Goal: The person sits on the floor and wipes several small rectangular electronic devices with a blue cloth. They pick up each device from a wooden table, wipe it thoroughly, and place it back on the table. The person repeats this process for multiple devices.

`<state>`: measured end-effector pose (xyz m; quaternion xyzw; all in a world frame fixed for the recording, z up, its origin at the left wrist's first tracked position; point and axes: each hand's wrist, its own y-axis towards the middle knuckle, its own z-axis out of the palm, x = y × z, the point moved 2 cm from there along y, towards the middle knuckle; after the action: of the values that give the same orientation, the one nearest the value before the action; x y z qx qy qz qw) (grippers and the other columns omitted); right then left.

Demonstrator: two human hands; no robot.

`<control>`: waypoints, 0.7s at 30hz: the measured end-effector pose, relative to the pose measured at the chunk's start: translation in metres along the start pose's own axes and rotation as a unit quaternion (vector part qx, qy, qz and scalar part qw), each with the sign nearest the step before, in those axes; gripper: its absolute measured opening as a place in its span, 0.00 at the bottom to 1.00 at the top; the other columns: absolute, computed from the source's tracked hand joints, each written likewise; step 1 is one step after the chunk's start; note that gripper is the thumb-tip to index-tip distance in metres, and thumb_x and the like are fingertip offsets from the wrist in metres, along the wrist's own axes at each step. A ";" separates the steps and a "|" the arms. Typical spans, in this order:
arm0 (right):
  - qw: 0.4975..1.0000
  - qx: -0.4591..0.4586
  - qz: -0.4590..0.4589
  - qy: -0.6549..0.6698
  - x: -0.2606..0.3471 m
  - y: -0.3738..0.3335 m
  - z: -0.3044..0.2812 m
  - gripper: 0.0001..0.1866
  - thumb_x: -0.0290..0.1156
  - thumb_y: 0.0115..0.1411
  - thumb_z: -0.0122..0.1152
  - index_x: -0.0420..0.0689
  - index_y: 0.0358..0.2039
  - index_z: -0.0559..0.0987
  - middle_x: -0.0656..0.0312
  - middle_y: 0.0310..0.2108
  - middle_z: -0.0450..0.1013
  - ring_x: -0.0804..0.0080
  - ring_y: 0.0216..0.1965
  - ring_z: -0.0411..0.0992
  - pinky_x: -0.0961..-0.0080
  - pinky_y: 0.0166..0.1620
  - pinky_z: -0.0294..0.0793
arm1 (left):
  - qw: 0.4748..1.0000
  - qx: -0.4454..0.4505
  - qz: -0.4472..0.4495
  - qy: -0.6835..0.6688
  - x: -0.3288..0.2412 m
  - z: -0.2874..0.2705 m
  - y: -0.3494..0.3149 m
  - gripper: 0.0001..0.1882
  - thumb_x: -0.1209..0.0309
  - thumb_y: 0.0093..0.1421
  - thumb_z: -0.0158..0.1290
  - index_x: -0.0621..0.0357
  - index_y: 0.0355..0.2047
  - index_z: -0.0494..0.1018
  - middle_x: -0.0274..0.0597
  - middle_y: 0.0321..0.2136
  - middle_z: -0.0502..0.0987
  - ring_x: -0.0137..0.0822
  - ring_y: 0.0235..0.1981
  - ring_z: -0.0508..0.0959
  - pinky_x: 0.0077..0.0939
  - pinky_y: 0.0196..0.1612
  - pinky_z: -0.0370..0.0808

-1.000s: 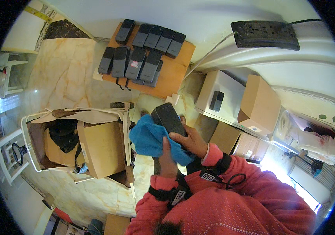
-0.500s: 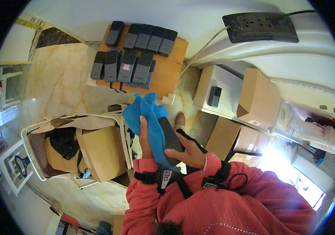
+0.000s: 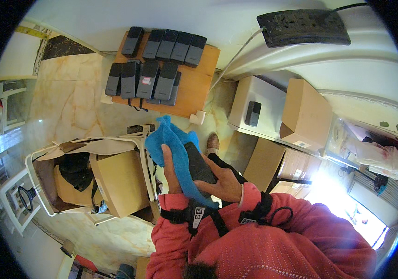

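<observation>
In front of my body I hold a dark grey, flat rectangular device [image 3: 198,161] at a tilt. A blue cloth [image 3: 173,144] drapes over its left side and hangs down toward my wrist. My left hand [image 3: 171,171] grips the cloth and the device's left side, thumb on top; its other fingers are hidden behind. On the device's lower right, my right hand [image 3: 223,184] is closed around the edge, thumb across the face. Beyond them stands an orange-brown wooden table [image 3: 194,88] bearing several similar dark grey devices [image 3: 167,80], one with a pinkish label.
At left is a white-framed cart [image 3: 30,172] with a cardboard box [image 3: 121,183] and a black bag [image 3: 75,172]. To the right, another dark device [image 3: 253,114] lies on a white box [image 3: 269,95] beside an open carton [image 3: 305,111]. A black power strip [image 3: 303,29] sits at the back wall.
The cloth has shifted over the device, its lower end now reaching further down to the right. My left fingers have slid slightly lower. The view has moved a little.
</observation>
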<state>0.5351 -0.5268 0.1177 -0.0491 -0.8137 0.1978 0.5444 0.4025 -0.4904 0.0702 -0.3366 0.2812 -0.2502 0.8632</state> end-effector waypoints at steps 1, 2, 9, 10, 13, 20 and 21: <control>1.000 0.007 0.011 -0.004 0.000 0.002 0.000 0.44 0.47 0.53 0.65 0.44 0.64 0.56 0.40 0.35 0.75 0.50 0.37 0.77 0.67 0.41 0.75 | 1.000 0.011 0.014 -0.013 0.001 0.001 -0.003 0.31 0.41 0.62 0.41 0.55 0.49 0.68 0.39 0.40 0.74 0.34 0.39 0.75 0.29 0.45 0.73; 1.000 0.013 0.021 -0.008 -0.002 0.007 -0.002 0.44 0.47 0.53 0.65 0.44 0.64 0.55 0.39 0.35 0.75 0.50 0.37 0.77 0.66 0.40 0.75 | 0.999 0.014 0.016 -0.035 0.005 0.003 -0.008 0.31 0.42 0.63 0.40 0.56 0.51 0.68 0.40 0.43 0.75 0.35 0.41 0.75 0.30 0.48 0.72; 0.999 0.034 0.013 -0.019 -0.005 0.021 -0.013 0.45 0.47 0.51 0.66 0.45 0.64 0.55 0.38 0.34 0.75 0.49 0.36 0.77 0.63 0.39 0.76 | 0.997 -0.049 0.054 -0.013 0.033 0.018 -0.038 0.34 0.43 0.64 0.38 0.57 0.59 0.59 0.40 0.51 0.69 0.37 0.49 0.71 0.31 0.54 0.67; 0.999 0.046 0.024 -0.013 -0.004 0.019 -0.012 0.46 0.47 0.50 0.67 0.45 0.64 0.55 0.38 0.34 0.75 0.49 0.36 0.77 0.63 0.39 0.76 | 0.997 0.000 0.075 -0.033 0.029 0.018 -0.036 0.33 0.43 0.65 0.37 0.57 0.58 0.60 0.40 0.50 0.70 0.37 0.48 0.72 0.31 0.53 0.68; 0.997 0.077 -0.004 -0.020 0.005 0.009 -0.013 0.47 0.51 0.48 0.68 0.44 0.63 0.57 0.40 0.35 0.75 0.50 0.37 0.77 0.64 0.41 0.76 | 0.998 0.005 0.047 -0.033 0.007 0.002 -0.031 0.33 0.42 0.63 0.40 0.55 0.55 0.64 0.41 0.47 0.73 0.37 0.45 0.74 0.35 0.53 0.69; 0.971 0.149 0.114 0.146 0.001 -0.008 -0.001 0.47 0.54 0.44 0.72 0.35 0.56 0.64 0.43 0.40 0.75 0.54 0.42 0.76 0.67 0.46 0.75 | 0.988 -0.040 0.143 0.042 -0.011 -0.025 -0.014 0.27 0.45 0.66 0.36 0.54 0.49 0.67 0.43 0.39 0.75 0.32 0.37 0.76 0.25 0.38 0.76; 0.975 0.132 0.099 0.146 0.000 -0.008 0.000 0.47 0.54 0.44 0.72 0.34 0.55 0.64 0.42 0.40 0.75 0.54 0.42 0.76 0.67 0.46 0.74 | 0.984 -0.032 0.164 0.054 -0.008 -0.029 -0.014 0.27 0.45 0.66 0.37 0.54 0.49 0.67 0.43 0.39 0.75 0.32 0.37 0.76 0.26 0.38 0.76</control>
<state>0.5359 -0.5340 0.1201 -0.0858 -0.6831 0.3468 0.6370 0.3745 -0.5067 0.0650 -0.2994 0.3870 -0.1134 0.8647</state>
